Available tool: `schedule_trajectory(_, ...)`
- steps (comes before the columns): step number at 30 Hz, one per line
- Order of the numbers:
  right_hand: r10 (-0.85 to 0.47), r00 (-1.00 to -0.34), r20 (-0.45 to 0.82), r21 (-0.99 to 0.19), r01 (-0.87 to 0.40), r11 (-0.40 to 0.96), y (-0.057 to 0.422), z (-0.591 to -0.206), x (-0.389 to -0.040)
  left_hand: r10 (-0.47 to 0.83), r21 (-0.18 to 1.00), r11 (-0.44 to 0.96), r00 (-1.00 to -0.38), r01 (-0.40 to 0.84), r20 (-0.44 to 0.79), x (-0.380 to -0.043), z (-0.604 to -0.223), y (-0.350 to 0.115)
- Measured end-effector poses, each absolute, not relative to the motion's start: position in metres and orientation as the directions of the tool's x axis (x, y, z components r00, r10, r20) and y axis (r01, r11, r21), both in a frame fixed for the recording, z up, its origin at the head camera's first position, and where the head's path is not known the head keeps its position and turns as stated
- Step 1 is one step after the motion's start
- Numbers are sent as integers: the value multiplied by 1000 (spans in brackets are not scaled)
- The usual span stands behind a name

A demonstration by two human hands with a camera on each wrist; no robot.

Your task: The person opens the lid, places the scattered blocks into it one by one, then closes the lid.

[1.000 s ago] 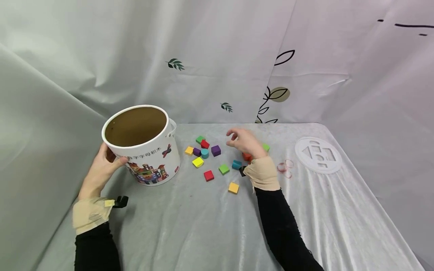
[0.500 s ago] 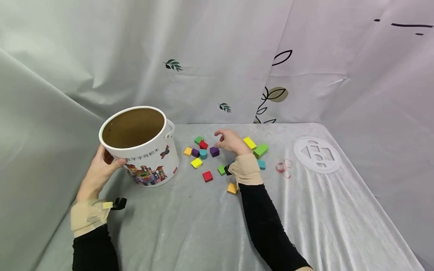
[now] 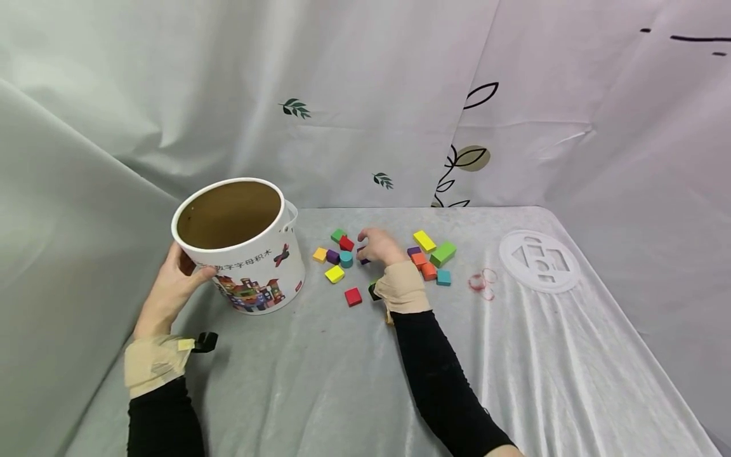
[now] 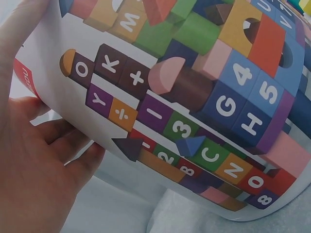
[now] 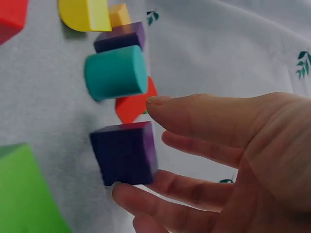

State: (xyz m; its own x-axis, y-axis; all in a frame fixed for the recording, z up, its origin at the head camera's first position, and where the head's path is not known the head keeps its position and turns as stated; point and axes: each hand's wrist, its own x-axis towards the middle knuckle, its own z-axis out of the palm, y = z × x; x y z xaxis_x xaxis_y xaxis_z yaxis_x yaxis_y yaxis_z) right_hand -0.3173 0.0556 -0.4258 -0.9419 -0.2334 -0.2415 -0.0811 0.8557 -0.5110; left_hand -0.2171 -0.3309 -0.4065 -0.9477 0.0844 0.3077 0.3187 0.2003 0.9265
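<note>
My left hand [image 3: 168, 292] holds the left side of a white toy-block bucket [image 3: 288, 279], thumb on the printed front. The bucket leans slightly and its brown inside faces up. In the left wrist view its printed wall [image 4: 160, 116] fills most of the frame beside my fingers. My right hand [image 3: 382, 246] reaches down at a purple cube [image 5: 124, 153], mostly covered in the head view. In the right wrist view, a fingertip lies at the cube's lower edge, while the thumb stands apart above it. A teal cylinder [image 5: 116, 73] lies just beyond the cube.
Left of my right hand lie red [image 3: 353, 296], yellow [image 3: 334, 274] and other small blocks. Several more, including a long green block [image 3: 443, 254] and a teal block [image 3: 443, 277], lie right of it. A white lid with shaped holes [image 3: 539, 261] lies farther right.
My right hand has moved left and slightly down to the purple cube, uncovering the blocks on the right. My left hand still holds the bucket in place.
</note>
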Motion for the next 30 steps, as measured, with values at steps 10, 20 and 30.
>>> schedule_trajectory(10,-190,-942,-276,-512,-24,859,51,-437,-316,92,925,217,-950,312,299,-217,-404,-330)
schedule_trajectory(20,-207,-950,-232,-552,-47,833,59,-430,-307,96,927,204,-949,313,299,-217,-403,-330)
schedule_trajectory(30,-175,-983,-50,-697,-91,711,84,-386,-283,113,925,161,-937,346,330,-218,-406,-331)
